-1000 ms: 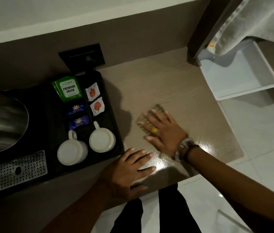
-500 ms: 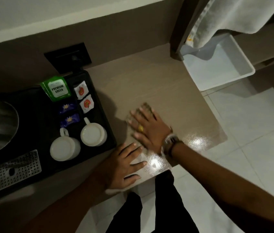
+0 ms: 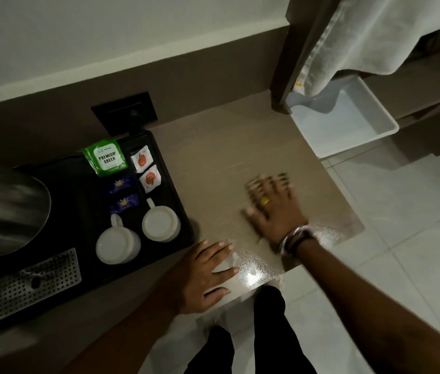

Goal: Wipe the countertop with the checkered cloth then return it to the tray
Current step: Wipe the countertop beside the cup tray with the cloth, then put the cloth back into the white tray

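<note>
My right hand lies flat, fingers spread, on the checkered cloth, pressing it onto the light wood countertop. Only a blurred fringe of the cloth shows past the fingertips; most of it is hidden under the palm. A ring and wrist bands are on that hand. My left hand rests flat and spread on the counter's front edge, holding nothing, just right of the black tray.
The black tray holds two white cups, tea sachets, a metal kettle and a perforated drip grate. A white bin sits under a hanging towel at right. The counter ends at a tiled floor.
My right hand has slid the cloth to the right across the countertop, now blurred with motion. The left hand has stayed planted at the front edge.
</note>
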`<action>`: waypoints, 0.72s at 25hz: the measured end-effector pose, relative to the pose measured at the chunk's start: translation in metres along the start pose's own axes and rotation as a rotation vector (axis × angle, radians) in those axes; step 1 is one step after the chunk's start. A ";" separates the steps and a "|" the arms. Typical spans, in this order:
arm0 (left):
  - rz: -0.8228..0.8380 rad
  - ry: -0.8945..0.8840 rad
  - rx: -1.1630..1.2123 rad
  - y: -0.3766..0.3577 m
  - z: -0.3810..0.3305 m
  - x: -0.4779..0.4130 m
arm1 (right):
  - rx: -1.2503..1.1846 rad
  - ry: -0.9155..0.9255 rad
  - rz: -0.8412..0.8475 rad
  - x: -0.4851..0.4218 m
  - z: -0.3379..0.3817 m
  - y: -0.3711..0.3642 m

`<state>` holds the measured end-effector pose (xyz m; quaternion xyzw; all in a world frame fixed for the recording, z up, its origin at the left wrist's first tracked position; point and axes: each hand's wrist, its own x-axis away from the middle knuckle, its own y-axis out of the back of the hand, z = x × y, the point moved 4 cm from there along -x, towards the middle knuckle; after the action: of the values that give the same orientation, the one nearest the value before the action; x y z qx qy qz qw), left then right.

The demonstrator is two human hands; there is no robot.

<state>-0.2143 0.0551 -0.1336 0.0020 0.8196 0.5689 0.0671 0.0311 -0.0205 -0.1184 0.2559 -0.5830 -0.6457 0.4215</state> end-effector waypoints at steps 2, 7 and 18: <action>-0.014 0.020 -0.007 0.001 0.002 0.001 | 0.046 0.263 0.033 0.048 0.034 -0.026; -0.021 0.114 0.057 0.010 -0.002 0.002 | 0.077 0.240 0.009 0.089 -0.055 -0.006; -0.306 0.526 -0.004 0.021 -0.014 -0.096 | -0.033 -0.254 -0.308 0.081 -0.086 0.036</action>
<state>-0.1219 0.0422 -0.0988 -0.2689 0.7985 0.5350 -0.0625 0.0688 -0.1332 -0.0866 0.2515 -0.5747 -0.7392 0.2450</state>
